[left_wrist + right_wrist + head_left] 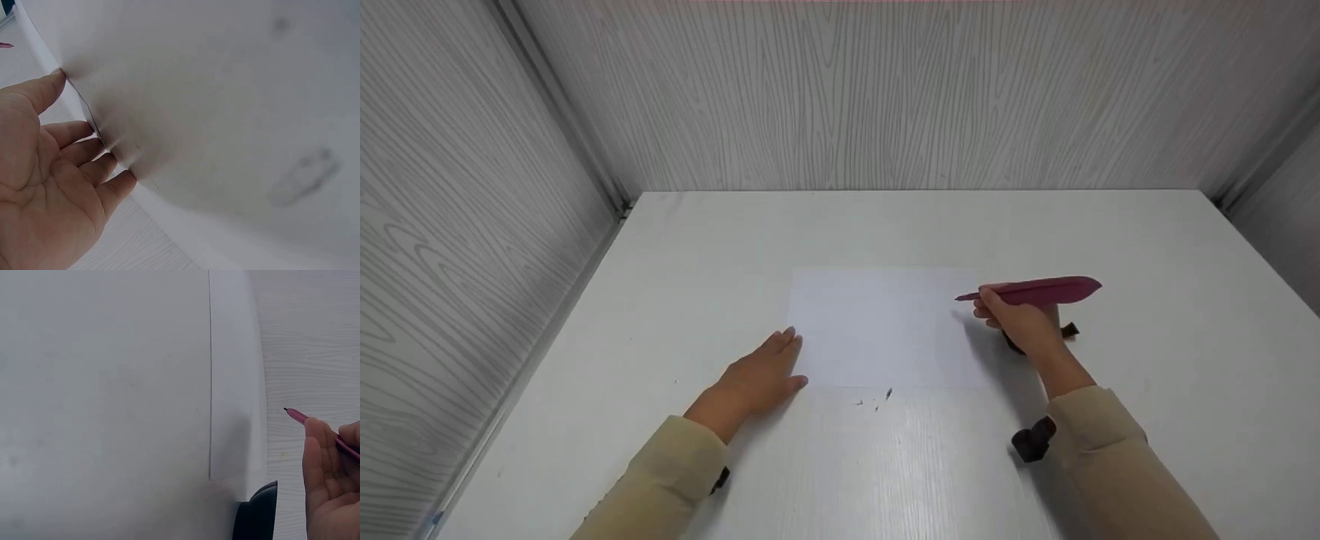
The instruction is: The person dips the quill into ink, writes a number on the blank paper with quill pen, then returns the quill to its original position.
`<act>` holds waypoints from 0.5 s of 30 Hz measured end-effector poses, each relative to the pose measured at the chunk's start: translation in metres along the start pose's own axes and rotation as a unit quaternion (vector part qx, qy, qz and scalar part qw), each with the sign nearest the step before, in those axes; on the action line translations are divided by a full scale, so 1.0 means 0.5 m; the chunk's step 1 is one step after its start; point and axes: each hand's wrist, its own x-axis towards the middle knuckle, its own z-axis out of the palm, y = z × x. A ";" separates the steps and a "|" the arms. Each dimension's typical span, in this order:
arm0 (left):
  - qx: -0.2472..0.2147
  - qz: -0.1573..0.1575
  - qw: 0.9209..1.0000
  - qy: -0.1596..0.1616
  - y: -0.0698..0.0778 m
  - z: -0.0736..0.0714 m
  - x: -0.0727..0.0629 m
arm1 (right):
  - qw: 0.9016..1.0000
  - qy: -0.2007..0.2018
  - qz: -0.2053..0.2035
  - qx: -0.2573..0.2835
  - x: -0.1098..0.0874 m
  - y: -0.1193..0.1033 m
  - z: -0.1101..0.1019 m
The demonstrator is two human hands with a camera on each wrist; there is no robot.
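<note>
A sheet of white paper (877, 330) lies flat on the white table. My right hand (1024, 322) pinches a dark red feather-shaped pen (1057, 289) between thumb and fingers. The pen's tip points left, raised above the paper's right edge. In the right wrist view, the pen's dark tip (287, 409) stands apart from the table surface. My left hand (761, 375) rests at the left edge of the sheet, its fingertips touching there. The left wrist view shows the fingers of that hand (45, 174) extended and slightly spread, with the palm visible.
Small dark marks (889, 393) show on the table (697, 255) just below the paper. A grey wood-grain panel (840, 97) rises behind the table, and another (450, 225) stands at the left. A black device (1033, 439) is by my right sleeve.
</note>
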 end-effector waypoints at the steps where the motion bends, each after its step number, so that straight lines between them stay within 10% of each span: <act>1: -0.001 0.001 1.000 0.000 0.000 0.000 0.000 | 1.000 0.000 -0.002 -0.004 0.001 0.001 0.004; 15: 0.004 0.010 1.000 0.005 -0.001 0.002 0.001 | 1.000 0.000 0.020 -0.019 0.011 0.002 0.033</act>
